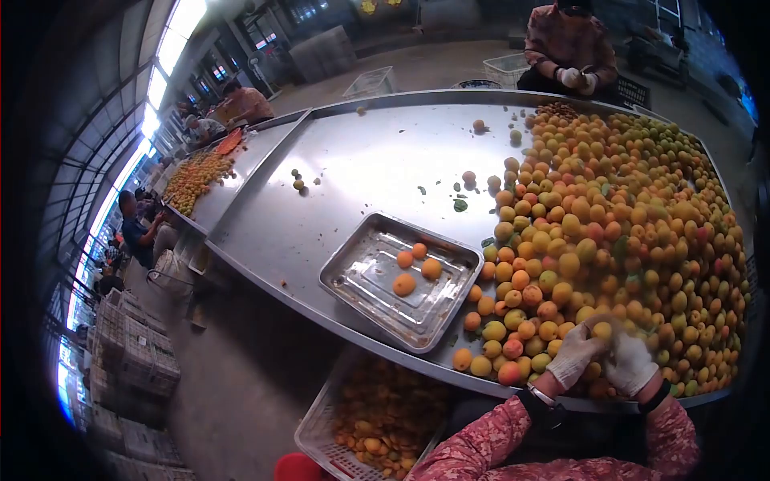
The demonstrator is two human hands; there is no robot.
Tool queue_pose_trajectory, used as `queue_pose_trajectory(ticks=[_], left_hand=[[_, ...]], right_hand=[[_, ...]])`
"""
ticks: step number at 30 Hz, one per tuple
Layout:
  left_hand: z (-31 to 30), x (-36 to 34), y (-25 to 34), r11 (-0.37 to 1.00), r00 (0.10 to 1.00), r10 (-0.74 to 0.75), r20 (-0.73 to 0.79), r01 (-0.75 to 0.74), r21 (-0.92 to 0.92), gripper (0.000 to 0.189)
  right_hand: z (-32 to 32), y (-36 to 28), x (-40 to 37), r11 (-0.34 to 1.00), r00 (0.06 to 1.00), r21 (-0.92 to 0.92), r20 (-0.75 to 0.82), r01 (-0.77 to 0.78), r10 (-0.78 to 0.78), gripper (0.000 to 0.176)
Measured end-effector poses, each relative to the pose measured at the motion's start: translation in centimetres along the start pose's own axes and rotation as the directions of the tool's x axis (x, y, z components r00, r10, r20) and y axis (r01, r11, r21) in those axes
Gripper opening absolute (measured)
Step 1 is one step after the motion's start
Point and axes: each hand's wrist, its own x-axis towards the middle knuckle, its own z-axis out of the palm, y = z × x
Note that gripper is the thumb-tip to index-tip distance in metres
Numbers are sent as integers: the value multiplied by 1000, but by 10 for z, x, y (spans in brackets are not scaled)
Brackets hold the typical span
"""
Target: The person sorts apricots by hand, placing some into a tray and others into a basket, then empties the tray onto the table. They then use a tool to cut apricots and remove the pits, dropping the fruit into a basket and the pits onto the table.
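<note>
My left hand, in a white glove, is closed at the near edge of a big heap of apricots. Its fingers curl at an apricot, which is blurred. Close beside it, my right hand, gloved too, has its fingers bent inward toward the left; what they hold is hidden by blur. To the left of my hands a metal tray with several apricots rests on the steel table.
Below the table edge stands a plastic crate of split apricots, with a red container beside it. Across the table a person wears white gloves. Other people work at the far-left table; stacked crates stand at left.
</note>
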Motion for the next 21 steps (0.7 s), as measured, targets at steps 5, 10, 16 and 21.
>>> queue_pose_trajectory(ticks=[5, 10, 16, 21], left_hand=[[-6, 8, -19, 1000, 999, 20, -44, -20, -1, 51], [14, -5, 2, 998, 972, 57, -228, -51, 29, 42], [24, -4, 6, 988, 982, 87, -167, -106, -114, 50], [22, -6, 6, 991, 976, 123, -179, -129, -23, 50]], right_hand=[[-7, -7, 11, 1000, 997, 19, 81, 0, -2, 67], [-12, -6, 10, 990, 992, 139, 128, -1, -17, 58], [-12, -3, 5, 968, 990, 232, 129, -90, 61, 64], [-12, -3, 5, 920, 993, 380, 99, -98, 65, 66]])
